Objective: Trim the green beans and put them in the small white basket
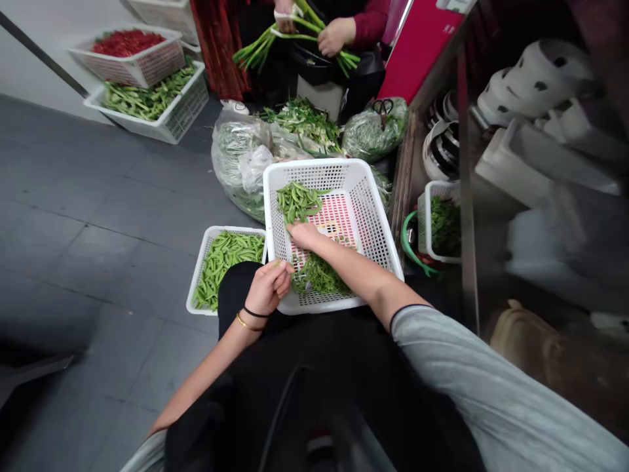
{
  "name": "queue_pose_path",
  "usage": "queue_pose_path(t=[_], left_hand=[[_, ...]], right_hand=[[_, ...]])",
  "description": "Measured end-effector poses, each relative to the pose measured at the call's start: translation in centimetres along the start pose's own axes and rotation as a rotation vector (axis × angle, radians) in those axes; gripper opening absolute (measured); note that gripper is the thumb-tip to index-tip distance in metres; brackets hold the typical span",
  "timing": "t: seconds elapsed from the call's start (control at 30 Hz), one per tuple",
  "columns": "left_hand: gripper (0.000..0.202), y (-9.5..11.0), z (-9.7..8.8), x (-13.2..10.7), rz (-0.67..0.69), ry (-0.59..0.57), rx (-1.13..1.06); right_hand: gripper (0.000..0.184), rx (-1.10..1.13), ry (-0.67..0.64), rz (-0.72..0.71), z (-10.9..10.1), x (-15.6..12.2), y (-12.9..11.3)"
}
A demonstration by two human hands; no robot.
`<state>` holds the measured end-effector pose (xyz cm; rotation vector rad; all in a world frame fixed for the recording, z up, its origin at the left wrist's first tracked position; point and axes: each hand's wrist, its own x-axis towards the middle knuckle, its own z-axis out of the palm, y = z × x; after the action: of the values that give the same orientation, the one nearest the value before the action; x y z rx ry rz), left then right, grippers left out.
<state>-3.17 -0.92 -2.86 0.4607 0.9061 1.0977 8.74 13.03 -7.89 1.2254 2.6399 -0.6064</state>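
A white plastic basket rests at my lap, with a pile of green pea pods at its far left and a heap of green trimmings at its near side. My right hand reaches into it, fingers drawn together at the near edge of the pods; its fingertips are partly hidden. Over the basket's near left corner, my left hand is closed in a pinch. What the pinch holds is too small to name. Left of my knee stands a smaller white basket full of pea pods.
Ahead, another person's hands hold long green stalks. Clear bags of greens lie beyond my basket, scissors on one bag. Stacked baskets stand far left. A metal-framed shelf runs along the right.
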Motion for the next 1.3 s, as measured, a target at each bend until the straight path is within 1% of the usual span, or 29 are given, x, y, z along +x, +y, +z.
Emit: queue_pose_path(t=[0.07, 0.13, 0.2, 0.27, 0.33, 0.43, 0.47, 0.5, 0.53, 0.6, 0.63, 0.67, 0.73, 0.8, 0.87, 0.93, 1.03, 1.13, 1.2, 1.3], left_hand=[[0.023, 0.0, -0.4, -0.1, -0.001, 0.026, 0.017], [0.025, 0.0, -1.0, -0.2, -0.025, 0.051, 0.036], [0.027, 0.0, -1.3, 0.0, -0.058, 0.070, 0.056], [0.030, -0.2, -1.2, 0.3, -0.082, 0.082, 0.077], [0.034, -0.6, -0.6, 0.7, -0.086, 0.095, 0.114], [0.039, -1.2, 0.5, 1.3, -0.062, 0.126, 0.203], [0.039, -1.3, 0.8, 1.4, -0.048, 0.131, 0.220], [0.039, -1.4, 1.1, 1.4, -0.038, 0.127, 0.223], [0.039, -1.4, 1.3, 1.4, -0.032, 0.115, 0.213], [0.039, -1.4, 1.6, 1.3, -0.029, 0.083, 0.172], [0.038, -1.3, 1.6, 1.2, -0.034, 0.075, 0.151], [0.037, -1.3, 1.7, 1.1, -0.041, 0.077, 0.135], [0.032, -1.1, 1.7, 0.8, -0.056, 0.096, 0.115], [0.028, -1.0, 1.7, 0.5, -0.073, 0.109, 0.121], [0.027, -0.8, 1.6, 0.1, -0.085, 0.110, 0.153], [0.029, -0.4, 1.3, -0.2, -0.096, 0.121, 0.209], [0.034, 0.3, 0.5, 0.0, -0.104, 0.121, 0.299], [0.041, 0.8, 0.2, 1.0, -0.094, 0.118, 0.370], [0.043, 0.6, 0.5, 2.0, -0.092, 0.139, 0.413], [0.041, -0.4, 1.2, 3.5, -0.077, 0.148, 0.434]], right_hand=[[0.033, -0.018, -0.005, 0.009, 1.3, -0.1, 0.5], [0.025, -0.042, -0.011, 0.021, 2.3, -1.4, 1.6], [0.023, -0.063, 0.004, 0.036, 2.6, -3.4, 2.7], [0.025, -0.079, 0.052, 0.061, 2.1, -5.9, 3.1], [0.027, -0.066, 0.155, 0.042, 1.3, -8.5, 2.6], [0.029, -0.014, 0.309, -0.115, 0.4, -12.5, 0.8], [0.029, -0.004, 0.320, -0.159, 0.2, -13.5, 0.3], [0.028, -0.006, 0.289, -0.177, 0.1, -14.4, -0.1], [0.026, -0.018, 0.220, -0.164, 0.0, -14.9, -0.2], [0.022, -0.046, 0.034, -0.073, -0.2, -14.9, 0.3], [0.023, -0.040, -0.036, -0.023, -0.4, -14.4, 0.7], [0.023, -0.016, -0.078, 0.028, -0.6, -13.6, 1.0], [0.027, 0.070, -0.077, 0.124, -1.0, -11.6, 1.5], [0.032, 0.142, -0.050, 0.187, -1.1, -9.5, 1.2], [0.035, 0.165, -0.036, 0.222, -1.1, -7.7, 0.4], [0.035, 0.180, -0.012, 0.235, -1.1, -6.2, -0.1], [0.031, 0.201, 0.028, 0.272, -1.0, -4.9, 0.3], [0.022, 0.223, 0.084, 0.308, -0.9, -5.7, 1.5], [0.018, 0.249, 0.123, 0.303, -0.7, -7.3, 1.8], [0.015, 0.302, 0.189, 0.230, -0.1, -10.5, 1.0]])
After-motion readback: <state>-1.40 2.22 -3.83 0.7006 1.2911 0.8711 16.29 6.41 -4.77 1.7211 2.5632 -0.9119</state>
